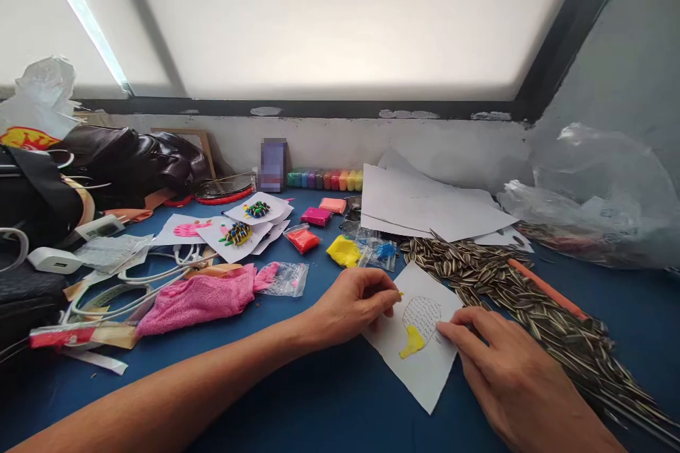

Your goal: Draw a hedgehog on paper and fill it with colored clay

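One white paper sheet (428, 389) lies on the blue tabletop (313, 389), its scalloped drawing (423, 315) bearing a flattened yellow clay patch (413, 343) at the lower left. The left hand (355, 304) pinches a tiny yellow clay bit (401, 294) above the sheet; the right hand (504, 371) touches its right side, whether gripping I cannot tell. Striped sunflower seeds (542, 311) spread to the right.

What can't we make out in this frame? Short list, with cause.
Yellow bit at the left hand: head view, partly covered by fingertips.
Marks inside the drawing: head view, too small to read.
Upright rectangle: head view, face pixelated.
Clear plastic bag, right: head view, contents obscured by folds and glare.
Black bag, far left: head view, cut off by left edge.
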{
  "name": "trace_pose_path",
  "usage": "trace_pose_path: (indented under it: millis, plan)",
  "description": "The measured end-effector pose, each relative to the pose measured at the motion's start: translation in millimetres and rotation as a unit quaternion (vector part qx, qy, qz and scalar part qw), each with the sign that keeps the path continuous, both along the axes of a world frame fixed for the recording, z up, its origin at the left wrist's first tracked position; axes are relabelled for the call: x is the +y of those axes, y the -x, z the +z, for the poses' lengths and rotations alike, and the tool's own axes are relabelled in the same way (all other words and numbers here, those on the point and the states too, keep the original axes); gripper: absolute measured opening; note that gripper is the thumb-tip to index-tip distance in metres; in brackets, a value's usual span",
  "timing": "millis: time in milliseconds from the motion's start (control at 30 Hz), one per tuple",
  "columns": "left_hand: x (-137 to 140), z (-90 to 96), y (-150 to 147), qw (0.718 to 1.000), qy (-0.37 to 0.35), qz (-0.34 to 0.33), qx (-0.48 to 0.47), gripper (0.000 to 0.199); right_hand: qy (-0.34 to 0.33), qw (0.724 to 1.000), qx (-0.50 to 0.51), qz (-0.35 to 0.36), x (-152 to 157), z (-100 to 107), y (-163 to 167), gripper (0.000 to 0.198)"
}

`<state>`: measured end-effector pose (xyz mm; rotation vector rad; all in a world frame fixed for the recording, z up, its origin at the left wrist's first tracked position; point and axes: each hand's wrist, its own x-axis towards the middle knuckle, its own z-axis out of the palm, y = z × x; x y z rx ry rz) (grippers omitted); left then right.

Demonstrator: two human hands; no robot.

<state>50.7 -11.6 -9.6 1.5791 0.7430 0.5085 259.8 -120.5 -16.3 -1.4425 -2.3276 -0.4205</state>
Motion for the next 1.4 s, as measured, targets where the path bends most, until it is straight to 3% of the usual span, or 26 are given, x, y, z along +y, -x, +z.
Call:
trace_pose_path:
  millis: [167,367,567,867,1200,1400]
  plan:
    - [-2,4.8,0,0.999,-0.007,0.034,-0.012,0.021,-0.039,0.999,-0.014,-0.012,1,-6,-5,0.037]
    - [-8,0.4,-1,0.974,-0.212,0.064,0.051,0.014,-0.085,0.993,-0.087,-0.012,6,-15,-11,0.038]
    - [-16,-8.1,-5,0.95,-0.3,0.052,0.074,0.013,-0.079,0.996,-0.047,0.008,2,-2,-5,0.034]
    - [-14,-1.0,-9,0.96,-0.241,0.069,0.126,0.013,-0.038,0.986,-0.027,0.159,5,20,-1,0.031]
    - [-2,14.1,-13,0.969,-0.191,0.064,0.141,0.015,-0.043,0.984,-0.013,0.173,3,14,16,0.034]
    - [-1,12.3,-12,0.97,-0.186,0.076,0.138,0.015,-0.039,0.989,0.0,0.146,0,15,19,0.038]
